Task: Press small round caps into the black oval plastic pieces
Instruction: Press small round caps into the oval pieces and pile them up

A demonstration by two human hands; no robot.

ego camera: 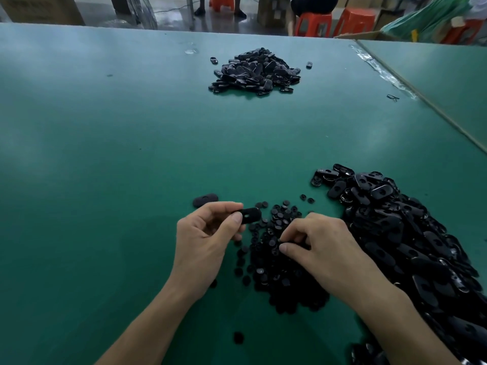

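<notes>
Caps [274, 280] beside oval pile [408, 233], stools [313, 23] beyond

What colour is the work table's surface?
Green: a flat teal-green table covering, seen in the head view.

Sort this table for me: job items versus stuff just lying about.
Job: oval piece held by left hand; right hand in round caps; near oval-piece heap; far oval-piece pile.
Lying about: clear plastic scrap; orange stools; cardboard box.
</notes>
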